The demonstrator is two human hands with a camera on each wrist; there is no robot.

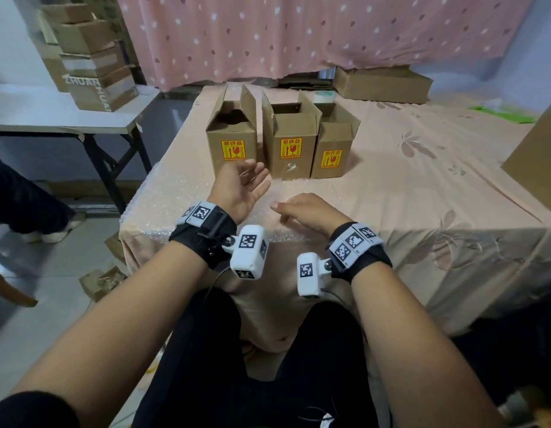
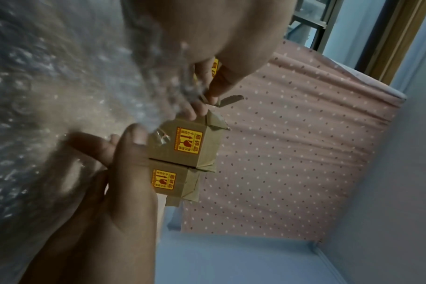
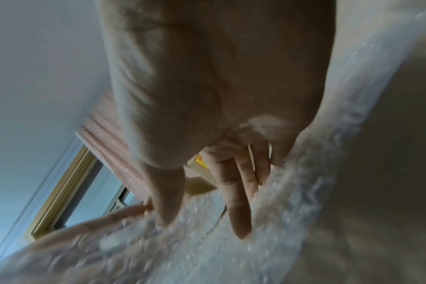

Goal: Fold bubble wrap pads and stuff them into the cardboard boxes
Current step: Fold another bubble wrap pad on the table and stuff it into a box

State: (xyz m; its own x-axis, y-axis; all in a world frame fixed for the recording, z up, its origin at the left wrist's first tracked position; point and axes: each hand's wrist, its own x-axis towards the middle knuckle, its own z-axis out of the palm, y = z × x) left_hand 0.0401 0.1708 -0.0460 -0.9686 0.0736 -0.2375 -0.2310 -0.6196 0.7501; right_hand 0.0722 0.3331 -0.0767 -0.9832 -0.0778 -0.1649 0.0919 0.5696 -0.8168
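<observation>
Three open cardboard boxes with yellow fragile labels stand in a row on the peach tablecloth: left (image 1: 231,140), middle (image 1: 291,143), right (image 1: 332,146). A clear bubble wrap sheet (image 1: 175,205) lies spread on the table's near left part. My left hand (image 1: 249,180) hovers palm-up over it, just in front of the left box, with relaxed fingers holding nothing. My right hand (image 1: 295,211) lies palm-down on the wrap, its thumb pointing left. In the right wrist view its straight fingers (image 3: 238,211) press the bubble wrap (image 3: 292,192). The left wrist view shows blurred bubble wrap (image 2: 49,96) and two boxes (image 2: 182,146).
A grey folding table (image 1: 52,115) with stacked cartons (image 1: 92,57) stands at the left, and a person's leg (image 1: 21,196) is beside it. A flat carton (image 1: 382,84) sits at the back under the pink curtain (image 1: 298,35). A large box (image 1: 536,162) is at the right edge.
</observation>
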